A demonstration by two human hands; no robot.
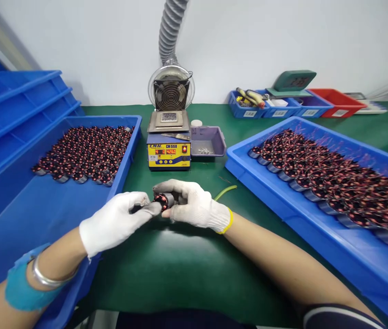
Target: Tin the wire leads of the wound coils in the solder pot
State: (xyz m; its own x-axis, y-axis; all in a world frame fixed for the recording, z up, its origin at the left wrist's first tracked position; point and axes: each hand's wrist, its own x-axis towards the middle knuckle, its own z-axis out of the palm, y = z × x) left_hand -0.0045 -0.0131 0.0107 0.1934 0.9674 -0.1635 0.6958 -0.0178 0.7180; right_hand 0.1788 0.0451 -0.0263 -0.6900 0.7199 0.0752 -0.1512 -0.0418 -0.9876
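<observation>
A small motor stator, a grey metal ring with copper windings, is held sideways just above the green bench. My right hand, in a white knit glove with a yellow cuff, is closed round its grey body, the fingertips darkened. From the other side my left hand, also gloved, pinches at the wound end with thumb and fingers. Whether it grips a wire there is too small to make out. Behind my hands stands a yellow-fronted solder pot with lit red digits and a bright metal bath on top.
At left a blue tray holds many stators; at right another blue tray holds stators with long upright wires. A purple bin sits beside the pot. A fume hose, small bins and a green clock are behind.
</observation>
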